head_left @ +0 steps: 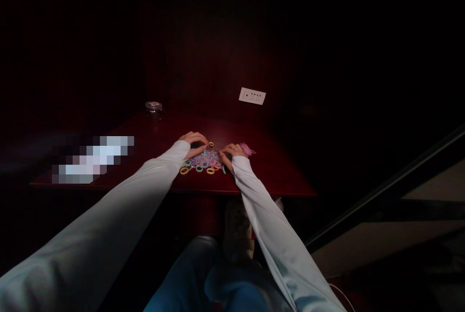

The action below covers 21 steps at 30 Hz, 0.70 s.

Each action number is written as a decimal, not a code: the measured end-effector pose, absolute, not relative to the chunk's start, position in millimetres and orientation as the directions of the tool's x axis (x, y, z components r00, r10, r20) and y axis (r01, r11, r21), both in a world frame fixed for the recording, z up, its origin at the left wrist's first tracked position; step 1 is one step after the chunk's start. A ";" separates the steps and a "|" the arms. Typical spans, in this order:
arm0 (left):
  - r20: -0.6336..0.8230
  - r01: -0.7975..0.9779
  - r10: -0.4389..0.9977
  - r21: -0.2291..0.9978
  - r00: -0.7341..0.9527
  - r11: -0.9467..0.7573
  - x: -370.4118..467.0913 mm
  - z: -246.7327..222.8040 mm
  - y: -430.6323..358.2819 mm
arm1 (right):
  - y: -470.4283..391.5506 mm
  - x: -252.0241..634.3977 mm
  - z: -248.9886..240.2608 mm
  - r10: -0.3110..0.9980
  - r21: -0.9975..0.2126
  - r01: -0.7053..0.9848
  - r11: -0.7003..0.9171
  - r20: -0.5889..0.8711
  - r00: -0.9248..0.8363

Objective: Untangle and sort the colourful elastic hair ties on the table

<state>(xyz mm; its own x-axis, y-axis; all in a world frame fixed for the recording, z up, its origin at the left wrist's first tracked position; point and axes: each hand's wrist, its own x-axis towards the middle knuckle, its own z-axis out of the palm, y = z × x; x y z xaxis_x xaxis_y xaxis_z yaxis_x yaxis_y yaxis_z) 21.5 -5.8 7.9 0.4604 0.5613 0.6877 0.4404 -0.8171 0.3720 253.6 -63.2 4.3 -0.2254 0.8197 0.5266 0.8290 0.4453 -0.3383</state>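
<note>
On the dark red tabletop: small coloured bands lie in a loose heap toward the front edge, mostly pale lilac and pink, with 2 hands drawn in close around them.
Left hand: at the heap's left and far side, palm down, fingers stretched toward the right and thumb beneath them, the tips near one another.
Right hand: at the heap's right side, fingers bent down to the bands, thumb toward the near edge.
Grip: from where I stand the light is too poor to tell whether either hand has a band pinched.
Yellow ring: just beside the left fingertips, on the far side of the heap.
Heap's near side: thicker rings in yellow, green and orange, among them 1 green ring between 2 yellow ones.
Pink bundle: just past the right hand's outer side, apart from the main heap.
Clear jar: near the far left of the tabletop, well apart from both hands.
Socket plate: white, on the dark red panel behind.
Clothing: pale long sleeves, blue trousers below the table edge.
</note>
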 end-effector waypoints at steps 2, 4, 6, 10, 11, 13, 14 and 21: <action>0.665 0.487 0.599 0.381 0.445 -0.786 20.1 7.2 -4.1 | -62.0 254.8 4.9 0.814 -0.345 0.831 0.437 0.545 -0.202; 0.648 0.552 0.646 0.391 0.403 -0.737 18.5 8.0 -4.4 | -60.2 257.0 5.5 0.812 -0.362 0.827 0.431 0.555 -0.180; 0.629 0.626 0.695 0.397 0.348 -0.672 17.2 10.3 -7.1 | -59.0 259.4 6.6 0.813 -0.385 0.811 0.440 0.555 -0.178; 0.606 0.757 0.759 0.374 0.238 -0.536 15.8 16.6 -15.1 | -62.7 259.5 9.0 0.806 -0.378 0.794 0.476 0.550 -0.222; 0.609 0.777 0.762 0.363 0.220 -0.514 15.7 17.6 -16.6 | -65.0 257.6 9.5 0.798 -0.358 0.793 0.493 0.549 -0.248; 0.619 0.802 0.759 0.342 0.200 -0.490 16.1 18.7 -18.4 | -70.4 251.1 10.4 0.772 -0.314 0.779 0.543 0.551 -0.316; 0.623 0.808 0.756 0.332 0.198 -0.486 16.4 18.8 -18.8 | -73.1 246.9 10.9 0.757 -0.299 0.766 0.570 0.554 -0.347; 0.611 0.808 0.756 0.311 0.234 -0.501 18.8 18.5 -19.6 | -76.3 224.9 10.0 0.755 -0.268 0.759 0.594 0.511 -0.410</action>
<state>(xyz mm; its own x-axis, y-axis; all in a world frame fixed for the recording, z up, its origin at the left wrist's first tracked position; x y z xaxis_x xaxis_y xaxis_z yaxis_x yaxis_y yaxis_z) 18.8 -19.6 18.5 0.2344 0.7563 0.6108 0.8077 -0.5011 0.3105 224.9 -76.3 10.0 -0.4104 0.7553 0.5109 0.7587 0.5937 -0.2681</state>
